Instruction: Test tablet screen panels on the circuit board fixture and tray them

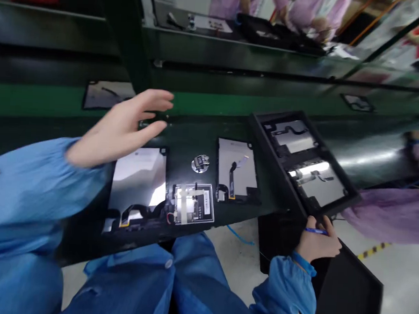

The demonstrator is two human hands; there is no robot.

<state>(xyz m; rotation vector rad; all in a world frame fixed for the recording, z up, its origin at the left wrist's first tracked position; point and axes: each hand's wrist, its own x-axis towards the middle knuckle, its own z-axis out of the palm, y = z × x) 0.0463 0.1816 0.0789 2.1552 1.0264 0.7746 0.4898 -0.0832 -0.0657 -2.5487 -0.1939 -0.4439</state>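
My left hand [127, 127] is raised over the dark bench, fingers apart, with nothing in it. Below it lies a tablet screen panel [138, 179], its silvery back facing up. My right hand [319, 242] grips the near edge of a black tray [275, 163], and a thin blue tool [316, 231] sits across its fingers. Two screen panels with flex cables rest in the tray's compartments. Left of the tray is another screen panel [237, 170] with a dark flex cable. Between the loose panels lie a taped circuit module [193, 204] and a small round metallic part [200, 163].
A green conveyor strip [212, 105] runs behind, carrying a panel [103, 95] at left and another panel [358, 103] at right. Co-workers in pink sleeves sit opposite and at right [378, 215]. A black box [350, 286] stands below my right hand.
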